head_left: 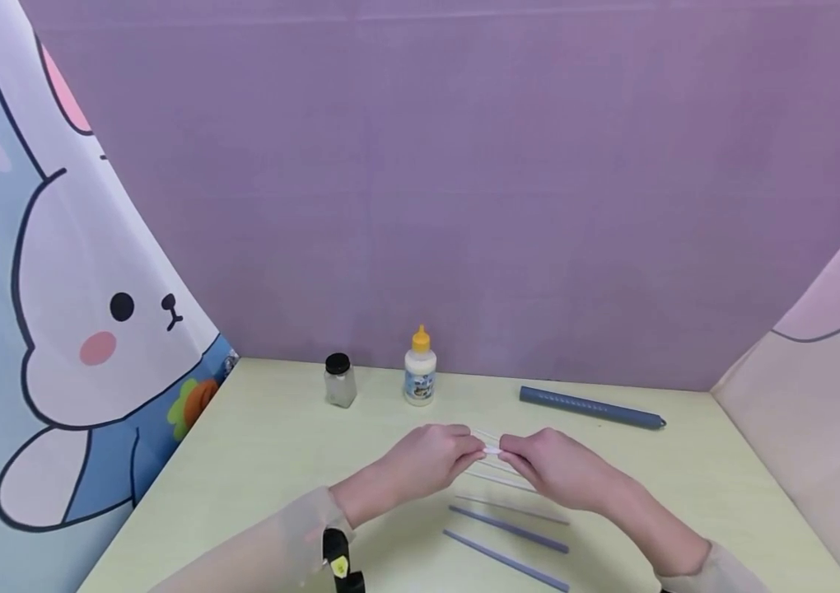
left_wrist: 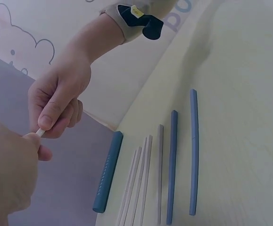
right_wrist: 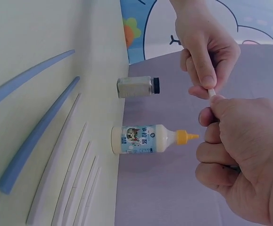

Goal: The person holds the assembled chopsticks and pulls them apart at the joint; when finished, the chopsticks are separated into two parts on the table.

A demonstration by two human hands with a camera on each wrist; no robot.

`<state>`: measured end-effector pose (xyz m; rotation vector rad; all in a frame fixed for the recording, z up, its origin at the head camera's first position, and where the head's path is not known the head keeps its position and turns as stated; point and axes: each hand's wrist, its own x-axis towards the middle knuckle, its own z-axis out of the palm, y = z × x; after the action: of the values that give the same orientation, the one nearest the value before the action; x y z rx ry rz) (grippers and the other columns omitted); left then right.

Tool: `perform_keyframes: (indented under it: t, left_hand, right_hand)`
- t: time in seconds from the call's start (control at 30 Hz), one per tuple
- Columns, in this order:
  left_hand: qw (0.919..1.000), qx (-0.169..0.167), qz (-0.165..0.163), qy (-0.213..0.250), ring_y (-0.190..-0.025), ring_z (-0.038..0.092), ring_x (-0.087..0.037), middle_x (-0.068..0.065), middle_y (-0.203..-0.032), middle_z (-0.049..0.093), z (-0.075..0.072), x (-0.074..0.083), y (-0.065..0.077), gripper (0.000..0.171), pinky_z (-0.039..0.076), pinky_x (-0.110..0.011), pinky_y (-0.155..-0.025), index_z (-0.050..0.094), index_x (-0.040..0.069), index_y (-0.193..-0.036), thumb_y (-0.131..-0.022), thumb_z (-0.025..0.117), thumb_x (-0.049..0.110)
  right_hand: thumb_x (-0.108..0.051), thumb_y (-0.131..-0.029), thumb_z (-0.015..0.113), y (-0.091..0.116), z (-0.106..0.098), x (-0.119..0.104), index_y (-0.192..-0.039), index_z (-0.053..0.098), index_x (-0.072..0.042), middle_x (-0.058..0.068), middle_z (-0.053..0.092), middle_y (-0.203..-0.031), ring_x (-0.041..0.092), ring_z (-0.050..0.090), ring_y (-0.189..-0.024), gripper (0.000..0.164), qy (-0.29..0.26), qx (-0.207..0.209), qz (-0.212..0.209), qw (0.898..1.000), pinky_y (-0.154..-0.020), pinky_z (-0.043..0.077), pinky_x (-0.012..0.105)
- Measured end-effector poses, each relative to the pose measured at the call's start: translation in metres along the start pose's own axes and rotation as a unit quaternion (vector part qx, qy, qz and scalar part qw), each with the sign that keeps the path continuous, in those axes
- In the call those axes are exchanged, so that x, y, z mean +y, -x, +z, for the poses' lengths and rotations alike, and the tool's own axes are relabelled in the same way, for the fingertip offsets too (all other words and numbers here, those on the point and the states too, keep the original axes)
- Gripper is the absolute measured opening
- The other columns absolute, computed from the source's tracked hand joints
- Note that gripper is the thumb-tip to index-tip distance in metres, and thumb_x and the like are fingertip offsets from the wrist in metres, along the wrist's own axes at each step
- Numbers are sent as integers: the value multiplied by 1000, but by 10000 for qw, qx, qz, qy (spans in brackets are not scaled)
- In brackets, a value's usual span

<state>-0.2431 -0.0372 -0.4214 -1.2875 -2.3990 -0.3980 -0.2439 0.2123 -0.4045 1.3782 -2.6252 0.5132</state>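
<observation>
My left hand (head_left: 431, 457) and right hand (head_left: 564, 468) meet above the table. Between them is a small white stick (head_left: 492, 450), each hand pinching one end with thumb and fingers. Only a short stretch of the stick (right_wrist: 211, 92) shows between the fingertips in the right wrist view; the rest is hidden. Under and in front of the hands lie several thin white strips (left_wrist: 138, 183), a pale lavender strip (left_wrist: 160, 174) and two blue strips (left_wrist: 194, 150), roughly side by side.
A dark blue tube (head_left: 590, 408) with a pointed end lies at the back right of the pale table (head_left: 264, 461). Behind the hands stand a glue bottle (head_left: 420, 379) with a yellow nozzle and a small clear jar (head_left: 341, 385) with a black lid. A purple cloth (head_left: 464, 206) hangs behind.
</observation>
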Motion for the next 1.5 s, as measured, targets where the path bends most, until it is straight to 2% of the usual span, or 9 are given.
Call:
perform_keyframes:
  t: [0.27,0.4,0.6,0.9,1.07,1.23,1.5]
  left_hand:
    - [9998,136,-44,167,-73,66,-3,2,-86,73,0,4,0,15,53,-9,-72,81,8,-104,-104,70,17]
    - [9997,112,181,99,-76,69,-3,3,-87,74,-2,4,1,13,54,-9,-73,81,10,-105,-104,70,17]
    - [9984,141,539,130,-71,65,-1,5,-82,69,-2,0,2,9,52,-8,-71,77,13,-101,-104,70,17]
    - [9993,295,240,58,-75,69,-3,2,-87,73,0,2,1,11,54,-9,-73,81,9,-107,-102,73,14]
    - [9985,304,431,156,-76,70,-3,3,-87,74,1,1,1,10,53,-8,-74,80,11,-105,-102,72,16]
    - [9971,366,658,-84,-71,64,0,6,-83,69,4,-1,4,8,52,-7,-72,78,13,-102,-103,71,18]
    - [9967,474,634,-163,-68,61,1,6,-81,67,5,0,4,6,50,-6,-69,76,14,-98,-102,72,17]
  right_hand:
    - [-15,-108,63,3,1,-1,-81,46,-20,-19,19,-68,-8,20,-59,32,106,146,-11,9998,-55,24,12]
    - [-14,-107,64,6,0,0,-81,46,-20,-19,19,-69,-9,21,-59,32,163,180,-184,9995,-56,25,10]
    - [-17,-107,64,7,-1,2,-83,48,-20,-20,20,-69,-11,25,-61,29,259,301,-546,9977,-58,27,7]
    - [-15,-106,65,5,3,-2,-83,49,-19,-17,22,-65,-10,23,-59,28,524,671,-481,9952,-54,22,8]
    - [-18,-106,66,8,5,-2,-84,50,-20,-19,23,-65,-10,24,-59,28,648,727,-528,9938,-54,23,9]
    - [-21,-109,61,9,8,1,-84,49,-20,-19,24,-65,-11,25,-60,28,598,681,-678,9936,-55,24,8]
    - [-21,-110,60,9,10,4,-84,49,-20,-18,25,-64,-11,24,-60,28,528,697,-711,9936,-54,23,8]
